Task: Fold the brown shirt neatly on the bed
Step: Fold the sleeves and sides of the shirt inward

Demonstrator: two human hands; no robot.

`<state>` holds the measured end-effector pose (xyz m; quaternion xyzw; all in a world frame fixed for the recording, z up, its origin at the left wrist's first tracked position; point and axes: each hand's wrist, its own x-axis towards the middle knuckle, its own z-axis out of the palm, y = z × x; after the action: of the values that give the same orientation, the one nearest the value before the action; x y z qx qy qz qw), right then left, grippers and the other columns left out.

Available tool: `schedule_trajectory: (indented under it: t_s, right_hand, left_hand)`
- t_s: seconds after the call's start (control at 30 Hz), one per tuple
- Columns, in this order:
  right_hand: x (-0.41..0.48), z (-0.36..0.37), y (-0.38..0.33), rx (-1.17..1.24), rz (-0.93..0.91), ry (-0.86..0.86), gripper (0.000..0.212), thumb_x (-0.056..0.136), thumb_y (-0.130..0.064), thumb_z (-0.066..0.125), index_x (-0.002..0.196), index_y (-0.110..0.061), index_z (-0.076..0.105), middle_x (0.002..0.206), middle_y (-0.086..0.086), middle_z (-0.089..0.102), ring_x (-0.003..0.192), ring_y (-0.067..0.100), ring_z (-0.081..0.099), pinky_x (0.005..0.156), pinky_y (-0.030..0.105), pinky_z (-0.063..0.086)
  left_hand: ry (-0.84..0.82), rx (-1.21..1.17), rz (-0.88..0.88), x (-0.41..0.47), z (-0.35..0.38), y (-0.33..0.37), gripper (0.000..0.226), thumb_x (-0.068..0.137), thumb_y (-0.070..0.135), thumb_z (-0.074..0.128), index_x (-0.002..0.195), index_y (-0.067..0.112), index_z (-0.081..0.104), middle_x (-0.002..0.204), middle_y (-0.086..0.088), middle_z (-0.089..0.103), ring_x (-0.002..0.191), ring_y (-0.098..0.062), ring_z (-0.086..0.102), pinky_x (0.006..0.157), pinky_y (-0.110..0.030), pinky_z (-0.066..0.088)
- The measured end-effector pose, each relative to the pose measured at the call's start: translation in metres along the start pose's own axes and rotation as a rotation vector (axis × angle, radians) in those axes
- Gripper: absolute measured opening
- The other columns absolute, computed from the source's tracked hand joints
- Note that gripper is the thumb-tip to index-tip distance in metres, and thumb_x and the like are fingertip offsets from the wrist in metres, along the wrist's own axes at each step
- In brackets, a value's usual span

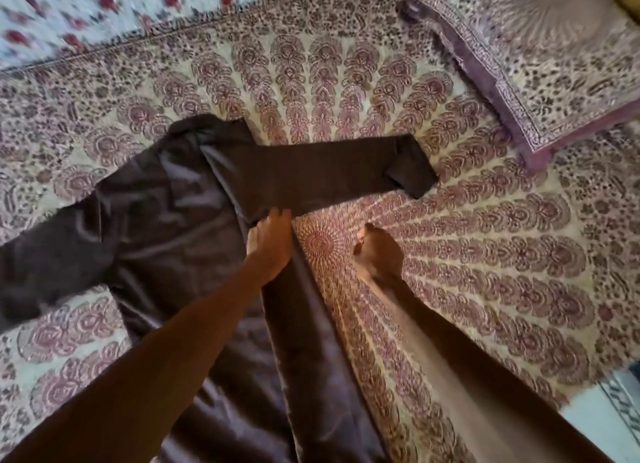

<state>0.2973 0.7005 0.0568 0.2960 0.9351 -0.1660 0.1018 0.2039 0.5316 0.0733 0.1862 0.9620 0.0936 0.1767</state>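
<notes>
The brown shirt (166,220) lies spread flat on the patterned bedspread (485,254). One sleeve (329,171) stretches out to the right, its cuff folded back; the other sleeve (41,272) runs off to the left edge. The shirt's body runs down toward me. My left hand (272,244) rests flat on the shirt where the right sleeve meets the body, fingers pressed on the cloth. My right hand (379,251) is beside the shirt's right edge, over the bedspread and blurred, with fingers curled downward. It holds nothing that I can see.
A pillow (540,64) in matching print lies at the upper right. A white sheet with red flowers (69,12) lies along the far left edge of the bed. The bed's edge and a strip of floor (609,421) show at the lower right.
</notes>
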Motion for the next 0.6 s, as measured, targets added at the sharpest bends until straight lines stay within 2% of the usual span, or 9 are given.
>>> schedule_trajectory:
  t_s: [0.07,0.17,0.3,0.37,0.43,0.53,0.6]
  right_hand:
    - [0.034,-0.003,0.004,-0.038,0.011,0.019,0.045,0.086,-0.018,0.068,0.126,-0.011,0.050,0.114,0.008,0.063,0.100,0.024,0.062,0.080,0.038,0.055]
    - [0.077,-0.010,0.018,-0.157,0.052,0.042,0.075,0.075,-0.027,0.080,0.137,-0.012,0.040,0.142,0.016,0.044,0.126,0.032,0.046,0.099,0.045,0.043]
    - [0.127,-0.016,0.044,-0.174,0.121,0.051,0.087,0.071,-0.020,0.083,0.142,-0.024,0.033,0.157,0.018,0.020,0.141,0.044,0.025,0.109,0.060,0.031]
    - [0.147,-0.015,0.055,-0.165,0.117,0.035,0.098,0.073,-0.017,0.082,0.149,-0.028,0.021,0.156,0.022,0.019,0.140,0.048,0.024,0.108,0.062,0.032]
    - [0.160,-0.017,0.061,-0.177,0.085,0.035,0.102,0.075,-0.015,0.079,0.153,-0.022,0.013,0.149,0.026,0.030,0.133,0.048,0.034,0.105,0.059,0.038]
    - [0.165,-0.023,0.061,-0.195,0.048,0.146,0.087,0.081,-0.016,0.075,0.149,-0.008,0.022,0.138,0.026,0.045,0.119,0.044,0.050,0.097,0.055,0.046]
    - [0.154,-0.027,0.048,-0.054,0.058,0.220,0.075,0.084,-0.018,0.072,0.145,-0.004,0.030,0.130,0.023,0.055,0.108,0.039,0.058,0.088,0.052,0.051]
  left_hand:
    - [-0.024,0.059,0.004,0.019,0.003,0.001,0.024,0.092,0.011,0.046,0.115,0.014,0.051,0.118,-0.012,0.056,0.100,-0.040,0.063,0.079,-0.048,0.050]
    - [-0.080,0.127,0.012,0.038,0.008,0.004,0.033,0.089,0.014,0.049,0.121,0.017,0.047,0.119,-0.009,0.055,0.100,-0.038,0.064,0.077,-0.046,0.050]
    - [-0.151,0.310,0.020,0.053,0.018,0.006,0.063,0.082,0.024,0.064,0.137,0.021,0.034,0.126,-0.005,0.049,0.101,-0.032,0.064,0.075,-0.041,0.050]
    - [-0.140,0.374,-0.013,0.059,0.022,0.004,0.068,0.083,0.026,0.065,0.141,0.020,0.029,0.128,-0.005,0.050,0.102,-0.029,0.064,0.075,-0.039,0.050]
    - [-0.121,0.414,-0.033,0.060,0.024,0.000,0.070,0.085,0.027,0.065,0.143,0.019,0.025,0.125,-0.005,0.053,0.102,-0.027,0.065,0.075,-0.037,0.050]
    - [-0.099,0.380,-0.066,0.054,0.020,-0.012,0.069,0.084,0.024,0.066,0.142,0.018,0.028,0.120,-0.005,0.058,0.100,-0.027,0.065,0.076,-0.039,0.052]
    - [-0.050,0.242,-0.153,0.047,0.012,-0.022,0.058,0.085,0.018,0.060,0.136,0.017,0.033,0.116,-0.009,0.060,0.097,-0.034,0.066,0.077,-0.044,0.052]
